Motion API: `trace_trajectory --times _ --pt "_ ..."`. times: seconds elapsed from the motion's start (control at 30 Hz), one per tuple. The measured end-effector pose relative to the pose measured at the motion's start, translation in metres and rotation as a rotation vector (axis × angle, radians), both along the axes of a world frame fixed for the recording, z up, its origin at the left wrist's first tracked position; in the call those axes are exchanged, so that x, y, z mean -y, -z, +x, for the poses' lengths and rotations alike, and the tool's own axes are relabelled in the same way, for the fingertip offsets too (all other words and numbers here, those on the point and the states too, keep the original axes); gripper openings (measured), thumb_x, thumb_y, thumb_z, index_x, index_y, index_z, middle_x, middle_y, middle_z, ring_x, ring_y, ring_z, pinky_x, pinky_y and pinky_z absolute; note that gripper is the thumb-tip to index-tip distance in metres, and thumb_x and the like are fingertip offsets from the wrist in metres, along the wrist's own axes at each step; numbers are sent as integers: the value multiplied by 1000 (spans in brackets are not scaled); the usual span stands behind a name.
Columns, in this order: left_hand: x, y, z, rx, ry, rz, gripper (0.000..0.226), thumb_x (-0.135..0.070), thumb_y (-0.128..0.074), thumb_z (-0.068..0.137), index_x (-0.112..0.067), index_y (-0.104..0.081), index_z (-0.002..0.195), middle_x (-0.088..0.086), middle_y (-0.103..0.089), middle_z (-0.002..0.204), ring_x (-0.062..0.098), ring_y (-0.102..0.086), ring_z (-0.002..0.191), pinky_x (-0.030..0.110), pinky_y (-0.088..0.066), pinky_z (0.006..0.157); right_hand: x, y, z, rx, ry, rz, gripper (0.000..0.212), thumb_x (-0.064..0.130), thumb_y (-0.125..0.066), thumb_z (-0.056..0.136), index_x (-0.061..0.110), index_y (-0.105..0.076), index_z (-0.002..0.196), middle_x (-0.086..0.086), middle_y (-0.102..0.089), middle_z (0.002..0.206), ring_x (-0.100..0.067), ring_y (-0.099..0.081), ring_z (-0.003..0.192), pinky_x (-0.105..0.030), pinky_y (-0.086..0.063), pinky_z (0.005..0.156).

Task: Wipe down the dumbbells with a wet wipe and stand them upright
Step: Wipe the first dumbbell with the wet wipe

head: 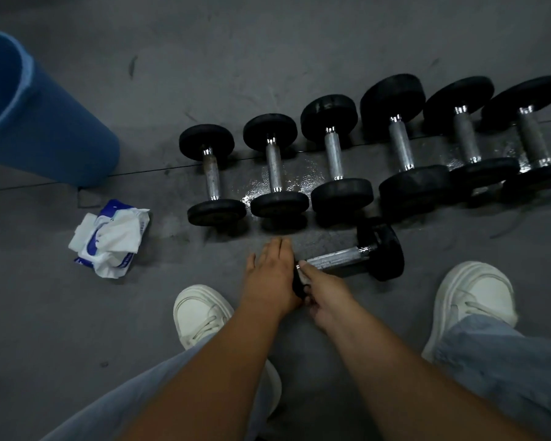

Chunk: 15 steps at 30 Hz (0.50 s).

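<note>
While the lying dumbbell [347,259] is being gripped at its near head by both hands [272,272], a wipe seemingly pinched in the right hand [318,294], its round far head is risking a roll beyond the grip.

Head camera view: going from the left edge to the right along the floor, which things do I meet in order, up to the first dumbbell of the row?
Blue rolled mat → wet wipe pack → first dumbbell of the row.
</note>
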<state>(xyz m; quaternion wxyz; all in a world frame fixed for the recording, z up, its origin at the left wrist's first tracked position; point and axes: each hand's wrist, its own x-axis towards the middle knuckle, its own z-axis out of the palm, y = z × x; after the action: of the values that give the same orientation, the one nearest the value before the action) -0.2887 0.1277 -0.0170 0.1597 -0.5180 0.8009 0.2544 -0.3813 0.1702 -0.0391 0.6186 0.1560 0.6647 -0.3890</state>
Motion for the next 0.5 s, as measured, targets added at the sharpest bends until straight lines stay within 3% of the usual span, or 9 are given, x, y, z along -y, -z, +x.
trace_trajectory --times 0.13,0.23,0.3,0.37,0.43,0.5 --pt "-1 2 0 7 5 -12 113 -50 -78 68 -15 -13 153 5 -20 158 21 -22 146 46 -14 119 -12 7 -4 76 32 -43 25 -9 -46 89 11 -57 77 -5 -54 69 -9 -47 59 -15 -36 45" --pt "-1 2 0 -10 -16 -2 110 -48 -75 71 -15 -11 154 5 -17 159 21 -19 148 46 -13 120 -10 9 0 -35 -36 6 20 13 -65 90 11 -60 71 -2 -52 60 -8 -43 48 -16 -33 37" --pt "-4 3 0 -20 -26 -17 105 -46 -72 75 -16 -11 154 5 -16 161 21 -18 148 45 -14 120 -2 13 5 -129 -46 62 30 32 -77 79 12 -59 67 -2 -53 57 -10 -46 43 -17 -37 38" --pt "-5 4 0 -26 -35 -22 103 -43 -73 77 -17 -11 154 5 -16 161 21 -17 149 44 -13 121 7 16 8 -189 -18 78 32 40 -81 74 15 -60 72 -2 -61 66 -17 -61 59 -27 -55 58" --pt "-4 5 0 -25 -35 -15 103 -41 -74 77 -17 -10 155 5 -15 161 21 -17 149 45 -13 121 9 16 8 -189 7 37 20 34 -77 80 17 -67 76 0 -68 74 -20 -67 76 -34 -57 78" --pt "-4 5 0 -27 -31 -10 104 -41 -73 76 -16 -10 155 5 -15 161 21 -18 149 46 -14 121 2 17 8 -205 -71 10 20 33 -74 83 14 -72 88 -4 -72 83 -22 -69 83 -35 -57 82"
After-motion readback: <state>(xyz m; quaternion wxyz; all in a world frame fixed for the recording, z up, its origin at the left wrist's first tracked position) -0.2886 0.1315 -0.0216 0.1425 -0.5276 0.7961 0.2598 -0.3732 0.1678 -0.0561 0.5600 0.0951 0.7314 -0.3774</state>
